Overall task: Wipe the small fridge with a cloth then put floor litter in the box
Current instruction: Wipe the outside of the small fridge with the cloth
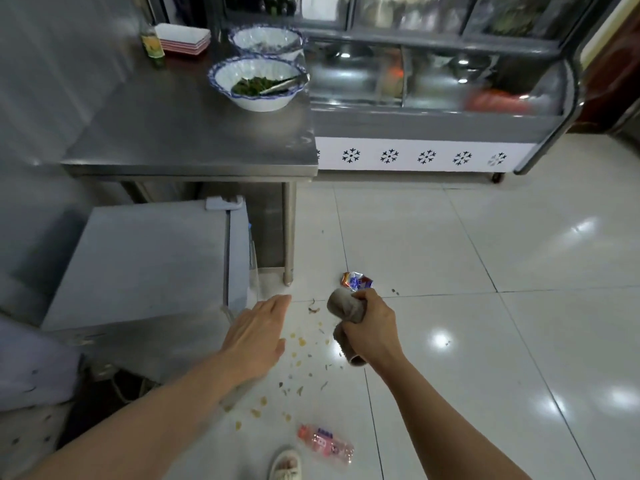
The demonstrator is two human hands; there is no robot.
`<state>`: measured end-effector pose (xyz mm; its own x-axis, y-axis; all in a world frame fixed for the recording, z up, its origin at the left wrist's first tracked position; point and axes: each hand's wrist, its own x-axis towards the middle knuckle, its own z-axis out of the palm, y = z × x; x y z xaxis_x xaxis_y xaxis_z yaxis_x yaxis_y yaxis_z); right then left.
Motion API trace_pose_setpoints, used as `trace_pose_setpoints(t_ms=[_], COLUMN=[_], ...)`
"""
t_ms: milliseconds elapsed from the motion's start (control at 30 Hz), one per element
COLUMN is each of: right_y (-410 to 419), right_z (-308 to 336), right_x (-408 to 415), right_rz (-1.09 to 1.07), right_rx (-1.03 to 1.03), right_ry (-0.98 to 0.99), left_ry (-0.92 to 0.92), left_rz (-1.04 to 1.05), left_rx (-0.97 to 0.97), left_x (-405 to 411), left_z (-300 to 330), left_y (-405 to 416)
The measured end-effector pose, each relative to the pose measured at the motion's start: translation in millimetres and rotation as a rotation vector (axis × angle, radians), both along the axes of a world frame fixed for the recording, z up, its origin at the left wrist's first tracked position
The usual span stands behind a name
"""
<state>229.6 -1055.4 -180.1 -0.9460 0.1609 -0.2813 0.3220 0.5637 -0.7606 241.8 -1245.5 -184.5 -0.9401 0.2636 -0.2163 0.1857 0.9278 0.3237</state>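
Steel table [194, 140] overhangs small fridge [138, 261]; left hand [258, 336] flat, right hand [372, 329] gripping cloth [343, 310].

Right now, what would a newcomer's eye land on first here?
Probably the two hands mid-frame over the white tiled floor: the right hand grips a bunched brown cloth, the left hand reaches flat-fingered beside the small fridge. Next the litter: a crumpled foil wrapper just beyond the cloth, a pink plastic bottle near the shoe, and scattered crumbs between.
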Motion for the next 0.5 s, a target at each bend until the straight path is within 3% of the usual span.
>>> trace_pose_setpoints(t_ms=[500], right_y=[-33.3], right_z=[-11.2], right_x=[-159.4], right_rz=[0.381], right_rx=[-0.008], right_ry=[-0.086], left_ry=[-0.013], left_rz=[0.307], left_rx=[-0.035], left_x=[-123.6], left_z=[-8.6], left_y=[-17.9])
